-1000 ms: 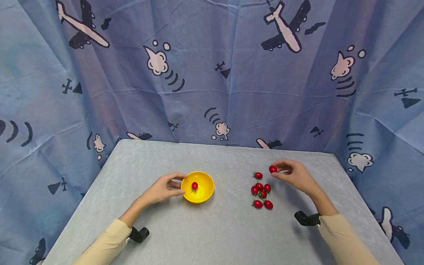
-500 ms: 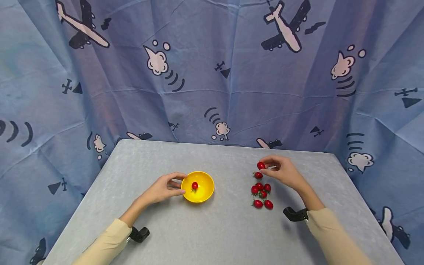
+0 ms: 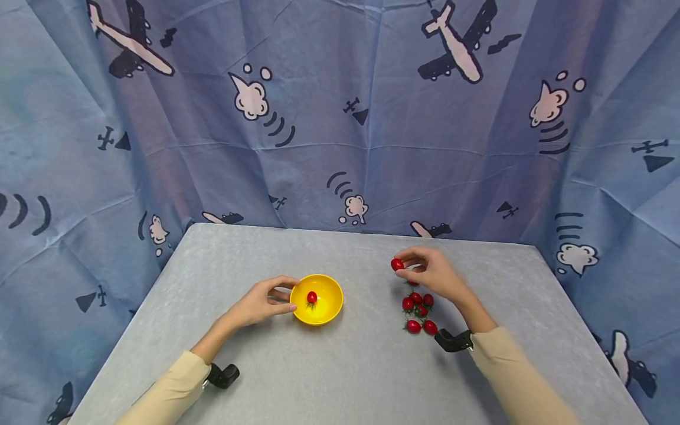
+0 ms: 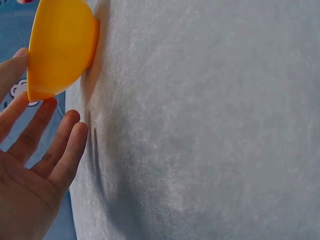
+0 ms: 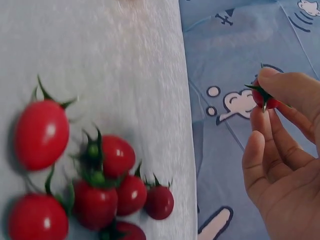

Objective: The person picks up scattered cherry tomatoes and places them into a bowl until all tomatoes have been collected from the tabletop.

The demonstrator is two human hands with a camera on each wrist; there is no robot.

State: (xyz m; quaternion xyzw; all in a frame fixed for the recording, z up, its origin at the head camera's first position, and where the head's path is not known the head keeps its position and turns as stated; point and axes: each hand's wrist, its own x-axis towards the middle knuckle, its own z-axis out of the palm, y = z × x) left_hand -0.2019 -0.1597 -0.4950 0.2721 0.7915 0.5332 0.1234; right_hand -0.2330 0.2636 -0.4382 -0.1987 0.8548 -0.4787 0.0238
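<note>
In the head view, a yellow bowl (image 3: 329, 310) stands left of the table's middle, with a single cherry tomato (image 3: 311, 297) inside. My left hand (image 3: 261, 304) touches the bowl's left side with thumb and fingertips at the rim; the left wrist view shows the fingers fairly straight along the bowl wall (image 4: 60, 45). Between thumb and fingertips, my right hand (image 3: 432, 274) pinches another red cherry tomato (image 3: 396, 264), raised over the table. Its green stem end (image 5: 264, 95) shows in the right wrist view. Below the right hand lie several cherry tomatoes (image 3: 413, 326), one partly hidden by it.
Loose cherry tomatoes (image 5: 42, 135) with green stems lie close together on the grey table (image 3: 350, 366). Behind the table's far edge hangs a blue curtain (image 3: 319, 118) with airplane prints. A black wrist camera (image 3: 454, 340) passes close by the nearest tomatoes.
My right hand has carried the pinched cherry tomato leftward, over the far end of the tomato group and past it. The left hand and bowl stay in place.
</note>
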